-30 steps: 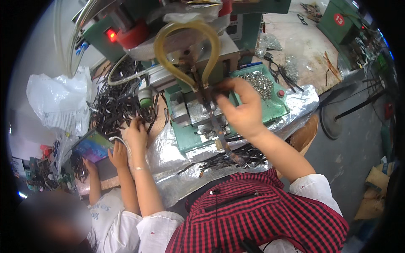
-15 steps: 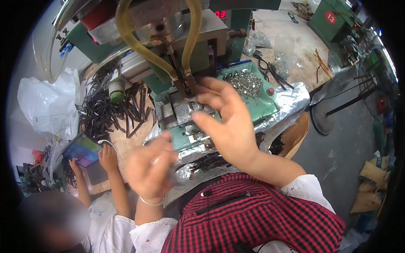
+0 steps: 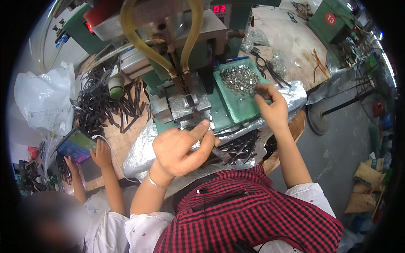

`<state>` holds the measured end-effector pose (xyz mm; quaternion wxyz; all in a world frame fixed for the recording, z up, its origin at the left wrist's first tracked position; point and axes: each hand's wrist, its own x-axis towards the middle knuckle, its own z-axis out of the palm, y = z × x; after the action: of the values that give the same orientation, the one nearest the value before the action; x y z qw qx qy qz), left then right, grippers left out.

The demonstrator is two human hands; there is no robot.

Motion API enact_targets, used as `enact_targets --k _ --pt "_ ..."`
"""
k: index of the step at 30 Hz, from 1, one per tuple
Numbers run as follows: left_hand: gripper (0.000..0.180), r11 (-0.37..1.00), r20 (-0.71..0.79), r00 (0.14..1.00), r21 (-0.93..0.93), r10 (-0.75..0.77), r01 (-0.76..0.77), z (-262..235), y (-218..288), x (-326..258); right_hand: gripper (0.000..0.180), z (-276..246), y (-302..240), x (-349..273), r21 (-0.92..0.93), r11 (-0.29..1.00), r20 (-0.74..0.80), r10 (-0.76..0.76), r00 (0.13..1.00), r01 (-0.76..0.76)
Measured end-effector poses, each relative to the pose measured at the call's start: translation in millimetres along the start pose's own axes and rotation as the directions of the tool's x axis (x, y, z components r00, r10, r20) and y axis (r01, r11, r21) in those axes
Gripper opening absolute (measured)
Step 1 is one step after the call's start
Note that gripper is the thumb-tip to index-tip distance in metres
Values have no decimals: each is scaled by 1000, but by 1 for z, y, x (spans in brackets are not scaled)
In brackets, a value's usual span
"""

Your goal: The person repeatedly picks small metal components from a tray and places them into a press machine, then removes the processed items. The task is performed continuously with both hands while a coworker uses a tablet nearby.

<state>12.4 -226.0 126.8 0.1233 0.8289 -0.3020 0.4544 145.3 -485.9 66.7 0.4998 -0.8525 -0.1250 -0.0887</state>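
My left hand is closed around a dark, narrow strip in front of the bench press. The strip's far end rests on the metal block, under the press's upright jaws. A dark end piece pokes out beside my left fingers; I cannot tell if it belongs to the same strip. My right hand is over the right edge of a green tray, thumb and fingers bent together. Anything between those fingertips is too small to make out. Small shiny metal pieces are heaped in the tray.
Yellow hoses loop down to the jaws. Many black strips lie left of the press, others on foil at the front. A co-worker's hands are at a tablet on the left. Cables and pliers lie beyond the tray.
My right hand has moved from the jaws rightward to the tray. My left hand has come up and right to the press front, with the strip now at the block.
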Motion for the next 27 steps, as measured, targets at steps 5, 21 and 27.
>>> enact_targets --k 5,21,27 --pt "25 998 24 998 -16 -59 59 -4 5 0 19 16 0 -10 -333 921 55 -193 980 201" --pt "21 625 6 814 644 -581 442 -95 -68 -56 14 37 -14 8 -193 904 -101 -406 908 383" --pt "25 397 173 525 848 -833 350 -33 -128 -157 15 42 -8 -1 -7 990 -101 -144 984 144"
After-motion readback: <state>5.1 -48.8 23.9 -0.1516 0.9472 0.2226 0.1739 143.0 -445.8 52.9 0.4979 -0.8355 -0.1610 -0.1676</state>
